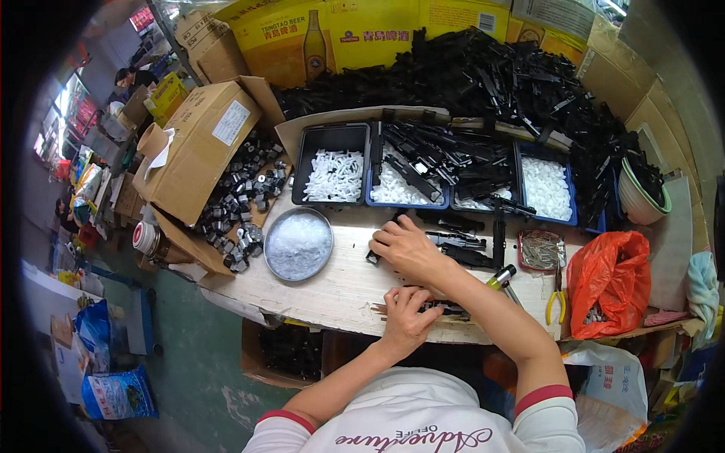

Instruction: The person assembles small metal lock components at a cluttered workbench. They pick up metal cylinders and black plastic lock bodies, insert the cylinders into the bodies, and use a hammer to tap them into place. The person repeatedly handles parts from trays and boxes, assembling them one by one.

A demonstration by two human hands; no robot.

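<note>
Workbench (343,298), pale and board-topped, its front edge worn; green floor (200,370) to the left, yellow cartons (362,34) upright behind. Left hand (408,317): near the front edge, fingers bent and lightly parted, touching a slender dark part (453,309) that lies along that edge (whether they pinch it, one cannot tell). Right hand (409,245): farther in, back uppermost, fingers curved and somewhat spread, a small dark piece (373,257) at the fingertips; its grip is hidden beneath the hand. Black elongated assemblies (464,253): laid just beyond the right wrist, hard and angular. Pile of like black parts (491,72): heaped at the rear, tangled. White plastic pieces (332,175): small, smooth, in a black tray (302,147); white pieces also in blue-edged trays alongside. Round metal dish (297,278): shallow, with translucent whitish contents. Blocky metal components (245,200): spilling from an open cardboard box (196,147). Red bag (612,275): thin, crinkled plastic; yellow-handled pliers (556,306) just beside it.
</note>
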